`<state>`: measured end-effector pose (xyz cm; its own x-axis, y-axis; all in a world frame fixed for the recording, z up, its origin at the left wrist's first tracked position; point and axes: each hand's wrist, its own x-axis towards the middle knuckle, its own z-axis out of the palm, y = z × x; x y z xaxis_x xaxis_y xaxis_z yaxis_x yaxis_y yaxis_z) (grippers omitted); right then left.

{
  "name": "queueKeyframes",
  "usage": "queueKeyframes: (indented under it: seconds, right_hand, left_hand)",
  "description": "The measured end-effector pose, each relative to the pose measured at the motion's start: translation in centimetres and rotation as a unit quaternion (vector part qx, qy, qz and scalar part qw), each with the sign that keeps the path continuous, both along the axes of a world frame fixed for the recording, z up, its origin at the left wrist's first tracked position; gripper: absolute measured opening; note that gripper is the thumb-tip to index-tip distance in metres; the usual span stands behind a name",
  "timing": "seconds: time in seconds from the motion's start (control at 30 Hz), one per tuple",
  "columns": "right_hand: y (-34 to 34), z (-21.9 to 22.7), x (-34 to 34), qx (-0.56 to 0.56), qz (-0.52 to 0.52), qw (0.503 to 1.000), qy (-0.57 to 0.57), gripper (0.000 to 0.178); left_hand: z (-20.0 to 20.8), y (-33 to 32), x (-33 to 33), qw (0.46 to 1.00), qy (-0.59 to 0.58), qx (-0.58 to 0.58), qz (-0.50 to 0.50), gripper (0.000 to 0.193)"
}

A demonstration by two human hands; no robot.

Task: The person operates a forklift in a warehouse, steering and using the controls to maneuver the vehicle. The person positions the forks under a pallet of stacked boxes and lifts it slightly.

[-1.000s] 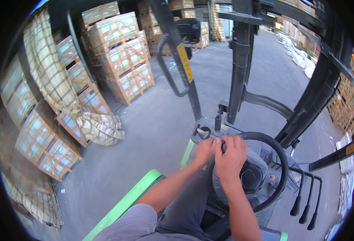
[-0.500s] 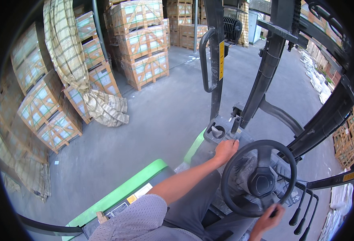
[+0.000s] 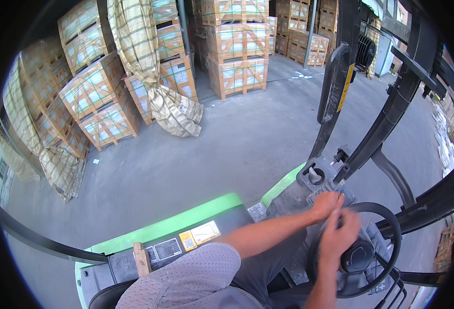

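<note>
The person's left hand (image 3: 329, 204), fingers curled inward, sits at the upper left of a round black steering wheel (image 3: 358, 256); whether it holds anything cannot be told. Just below it, overlapping the wheel's upper-left rim, is the right hand (image 3: 341, 230), blurred, so its grip cannot be made out. The wheel is in front of the person, at the lower right of the view. The left forearm reaches across from a short grey perforated sleeve (image 3: 196, 268); the right forearm rises from the lower edge.

Beyond the left hand, a dusty grey console has a round recess with a pale crumpled object (image 3: 314, 175) in it. Thin black levers (image 3: 399, 296) stand at the lower right, beyond the wheel. A black post (image 3: 330, 123) with a grab handle and a yellow strip label (image 3: 346, 87) rises past the console; right of it leans a dark metal mast (image 3: 391, 116).

On the person's left, a bright green edge (image 3: 175, 219) borders the vehicle body, which carries white and yellow labels (image 3: 204, 233) and a small wooden block (image 3: 142, 259).

Outside, across a grey concrete floor (image 3: 227, 154), stand stacked slatted wooden crates (image 3: 238, 46). A cream checked fabric curtain (image 3: 134, 46) hangs between stacks, its end bunched on the floor.
</note>
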<state>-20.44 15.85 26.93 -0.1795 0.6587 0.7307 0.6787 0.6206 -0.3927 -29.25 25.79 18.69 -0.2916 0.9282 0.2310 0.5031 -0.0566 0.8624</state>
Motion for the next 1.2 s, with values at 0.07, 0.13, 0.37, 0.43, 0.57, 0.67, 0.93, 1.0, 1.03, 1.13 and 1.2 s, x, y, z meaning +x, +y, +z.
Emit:
queueKeyframes:
  seconds: [0.07, 0.13, 0.37, 0.43, 0.57, 0.67, 0.93, 1.0, 1.03, 1.13, 1.2]
  right_hand:
    - [-4.8, -2.9, 1.0, -0.025, 0.041, 0.998, -0.029, 0.007]
    - [-9.4, -4.6, 4.4, -0.048, 0.042, 0.997, -0.054, 0.008]
    - [-5.8, -5.4, 19.3, -0.078, -0.204, 0.975, 0.035, 0.024]
    - [-2.8, -5.2, 22.6, -0.075, -0.259, 0.96, 0.071, 0.026]
    - [-0.7, -7.3, 27.2, -0.054, -0.274, 0.958, 0.069, 0.026]
    - [0.0, -8.8, 29.3, -0.082, -0.252, 0.961, 0.08, 0.026]
    - [0.6, -11.3, 35.5, -0.085, -0.215, 0.969, 0.084, 0.027]
    - [1.6, -12.5, 37.6, -0.056, -0.198, 0.974, 0.09, 0.027]
    - [2.8, -13.1, 38.9, -0.042, -0.187, 0.977, 0.091, 0.029]
    - [4.6, -14.9, 42.1, -0.05, -0.17, 0.977, 0.119, 0.03]
    - [4.9, -15.6, 43.8, -0.041, -0.166, 0.978, 0.121, 0.03]
  left_hand:
    - [0.4, 0.0, 0.3, 1.0, -0.002, 0.004, 0.001, 0.044]
    - [0.4, -0.2, 0.6, 1.0, 0.003, 0.028, 0.004, 0.044]
    - [-0.9, 6.4, 3.9, 0.999, 0.008, 0.037, 0.026, 0.043]
    - [-1.6, 7.9, 5.6, 0.999, 0.013, 0.03, 0.026, 0.043]
    - [-3.6, 8.4, 9.2, 0.999, 0.024, 0.034, 0.034, 0.043]
    - [-4.7, 9.0, 11.8, 0.997, 0.015, 0.044, 0.055, 0.042]
    - [-6.6, 9.3, 18.0, 0.993, 0.024, 0.073, 0.087, 0.041]
    - [-7.4, 9.7, 20.0, 0.993, 0.018, 0.061, 0.097, 0.041]
    - [-7.8, 10.2, 21.1, 0.993, 0.016, 0.062, 0.097, 0.042]
    - [-9.0, 11.2, 23.9, 0.993, 0.023, 0.038, 0.105, 0.042]
    - [-9.5, 11.5, 25.4, 0.991, 0.021, 0.05, 0.122, 0.042]
